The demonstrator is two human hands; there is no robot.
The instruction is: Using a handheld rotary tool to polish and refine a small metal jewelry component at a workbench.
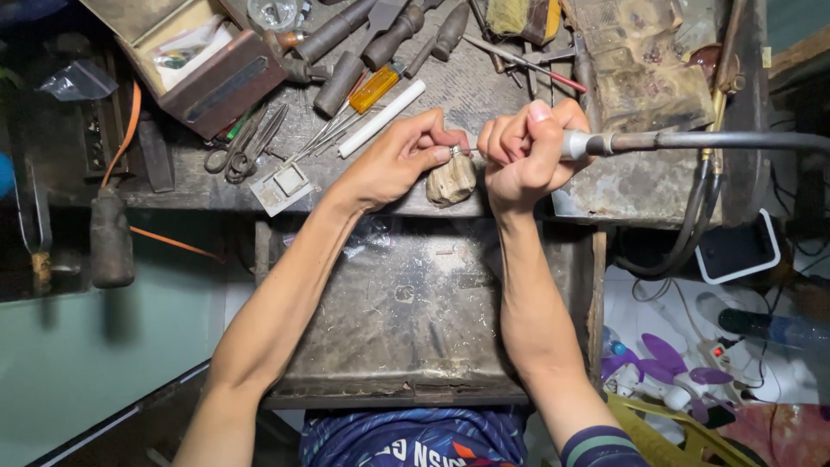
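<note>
My left hand (399, 158) pinches a small silver ring (456, 151) between thumb and fingertips, resting it on a worn wooden bench peg (451, 182) at the front edge of the workbench. My right hand (529, 149) is closed around the metal handpiece (581, 143) of a flexible-shaft rotary tool, whose dark hose (735, 139) runs off to the right. The tool's tip meets the ring between the two hands. Both forearms reach up from the bottom of the view.
A metal catch tray (406, 320) sits below the bench. Pliers, files and a yellow-handled screwdriver (373, 88) lie on the bench behind the hands, with scissors (244, 147), a small square frame (287, 183) and an open box (186, 52) at left. Cables and plastic items clutter the right.
</note>
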